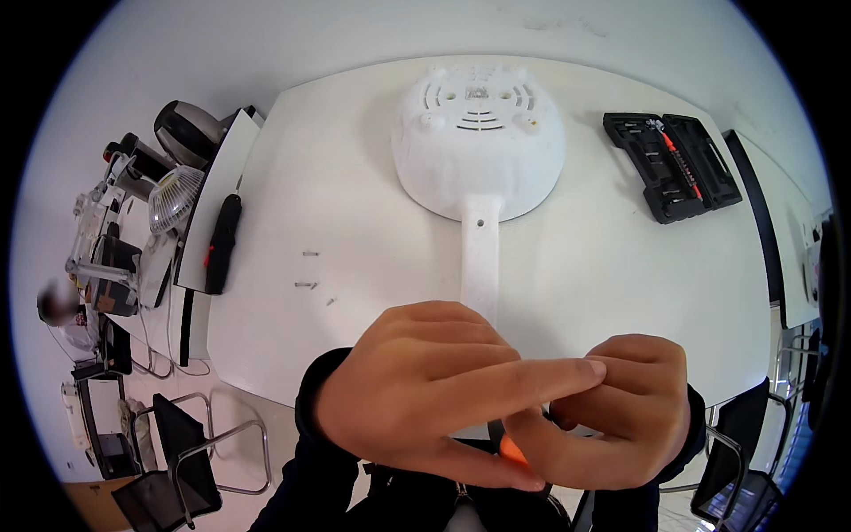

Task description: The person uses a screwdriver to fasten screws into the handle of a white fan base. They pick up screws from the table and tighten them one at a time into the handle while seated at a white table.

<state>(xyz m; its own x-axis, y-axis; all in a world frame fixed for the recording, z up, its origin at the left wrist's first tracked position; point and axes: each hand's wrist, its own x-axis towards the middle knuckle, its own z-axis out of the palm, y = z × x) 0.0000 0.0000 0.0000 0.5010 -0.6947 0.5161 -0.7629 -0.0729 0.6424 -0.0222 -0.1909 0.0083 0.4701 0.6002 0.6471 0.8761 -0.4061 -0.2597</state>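
Note:
Both my hands meet over the near edge of the table, round a small orange-and-black object (512,450) that is mostly covered by fingers. My left hand (425,386) has its index finger laid across the right fingers and its thumb against the orange part from below. Curled fingers of my right hand (620,403) close on the same object. Beyond them lies a white round-bodied appliance (479,160), bottom up, with vent slots, small feet and a long handle (480,266) pointing toward me. A hole shows near the handle's root.
Several small screws (306,285) lie left of the handle. A black power screwdriver (223,244) rests at the left edge. At the right is an opened black tool case (678,168) with a red tool inside. A fan (175,199) and chairs (191,443) stand to the left.

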